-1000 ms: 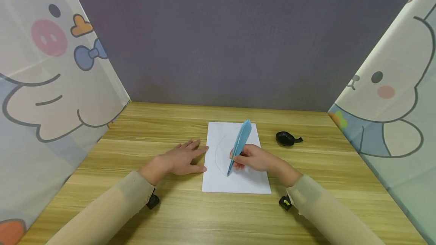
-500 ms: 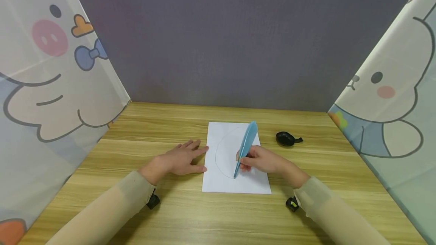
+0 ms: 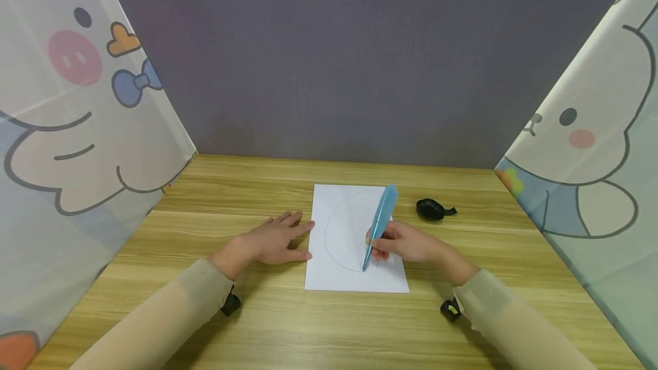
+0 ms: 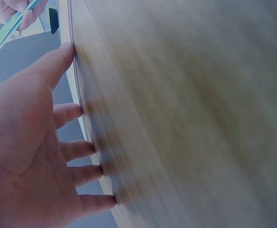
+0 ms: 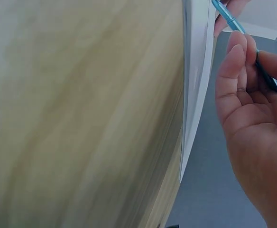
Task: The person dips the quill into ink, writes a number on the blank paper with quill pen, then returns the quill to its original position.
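Note:
A blue feather-shaped pen [image 3: 383, 210] is pinched between the thumb and fingers of my right hand [image 3: 408, 241]. Its tip touches the white paper [image 3: 329, 278], where a thin curved line arcs down the left side and along the lower part to the tip. My left hand [image 3: 275, 240] lies with spread fingers on the table, thumb and index fingertip at the paper's left edge. In the left wrist view the fingertips of the left hand [image 4: 24, 137] press on the surface. The right wrist view shows the curled fingers of the right hand [image 5: 257, 109] around the pen [image 5: 229, 18].
On the wooden table [image 3: 267, 330], right of the paper's top corner, lies a small black rounded object [image 3: 430, 209] with a short tail. A dark grey panel [image 3: 329, 61] stands at the back. Printed cartoon sheets [image 3: 77, 119] flank both sides.
My right hand has moved right and slightly toward me with the pen, and the drawn line now reaches further right along its bottom. The left hand has stayed in place.

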A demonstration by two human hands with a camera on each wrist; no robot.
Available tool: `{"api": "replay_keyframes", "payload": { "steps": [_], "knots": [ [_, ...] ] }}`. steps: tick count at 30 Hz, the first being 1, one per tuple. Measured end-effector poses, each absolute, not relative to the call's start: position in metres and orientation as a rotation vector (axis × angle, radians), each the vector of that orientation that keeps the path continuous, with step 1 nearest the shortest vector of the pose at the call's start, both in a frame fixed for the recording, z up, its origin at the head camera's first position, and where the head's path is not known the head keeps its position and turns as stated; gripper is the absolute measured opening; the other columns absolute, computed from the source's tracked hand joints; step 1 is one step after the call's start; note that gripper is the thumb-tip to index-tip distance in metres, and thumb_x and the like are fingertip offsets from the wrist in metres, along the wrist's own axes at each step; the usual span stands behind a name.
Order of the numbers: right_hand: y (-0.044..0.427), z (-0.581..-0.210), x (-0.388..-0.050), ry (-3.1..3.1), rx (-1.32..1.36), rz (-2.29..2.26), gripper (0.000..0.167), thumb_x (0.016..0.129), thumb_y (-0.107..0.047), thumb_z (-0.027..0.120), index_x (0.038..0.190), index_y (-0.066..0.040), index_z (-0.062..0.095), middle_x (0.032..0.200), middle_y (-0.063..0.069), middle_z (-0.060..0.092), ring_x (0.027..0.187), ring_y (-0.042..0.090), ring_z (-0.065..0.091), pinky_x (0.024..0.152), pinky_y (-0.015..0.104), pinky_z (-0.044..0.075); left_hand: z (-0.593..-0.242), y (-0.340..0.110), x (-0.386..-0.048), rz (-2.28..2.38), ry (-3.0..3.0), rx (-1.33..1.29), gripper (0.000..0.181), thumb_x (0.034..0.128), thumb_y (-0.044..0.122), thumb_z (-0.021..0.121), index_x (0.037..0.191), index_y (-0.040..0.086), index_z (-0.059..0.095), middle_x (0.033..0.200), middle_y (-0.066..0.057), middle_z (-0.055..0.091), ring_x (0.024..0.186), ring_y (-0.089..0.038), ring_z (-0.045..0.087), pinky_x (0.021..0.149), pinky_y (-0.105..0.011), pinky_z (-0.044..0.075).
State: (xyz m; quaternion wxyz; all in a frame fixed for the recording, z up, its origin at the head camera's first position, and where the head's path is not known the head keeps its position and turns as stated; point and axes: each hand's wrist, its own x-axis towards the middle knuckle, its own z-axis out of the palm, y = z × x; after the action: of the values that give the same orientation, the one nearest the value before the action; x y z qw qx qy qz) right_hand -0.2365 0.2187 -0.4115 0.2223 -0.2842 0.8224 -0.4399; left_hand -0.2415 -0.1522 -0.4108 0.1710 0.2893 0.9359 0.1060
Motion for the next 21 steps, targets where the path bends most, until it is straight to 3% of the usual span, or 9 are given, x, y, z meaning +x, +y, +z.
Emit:
{"api": "replay_keyframes", "payload": {
  "steps": [21],
  "knots": [
    [0.247, -0.411, -0.236, 2.221, -0.768, -1.264, 0.024, 0.117, -0.016, 0.053, 0.115, 0.004, 0.067, 0.095, 0.015, 0.069, 0.086, 0.019, 0.066, 0.078, 0.032, 0.061, -0.41, -0.152, -0.241, 0.314, 2.651, 0.815, 0.084, 0.1085, 0.065, 0.058, 0.176, 0.025, 0.029, 0.184, -0.02, 0.014, 0.171, -0.047, 0.013, 0.134, -0.073, 0.019]
  ]
}}
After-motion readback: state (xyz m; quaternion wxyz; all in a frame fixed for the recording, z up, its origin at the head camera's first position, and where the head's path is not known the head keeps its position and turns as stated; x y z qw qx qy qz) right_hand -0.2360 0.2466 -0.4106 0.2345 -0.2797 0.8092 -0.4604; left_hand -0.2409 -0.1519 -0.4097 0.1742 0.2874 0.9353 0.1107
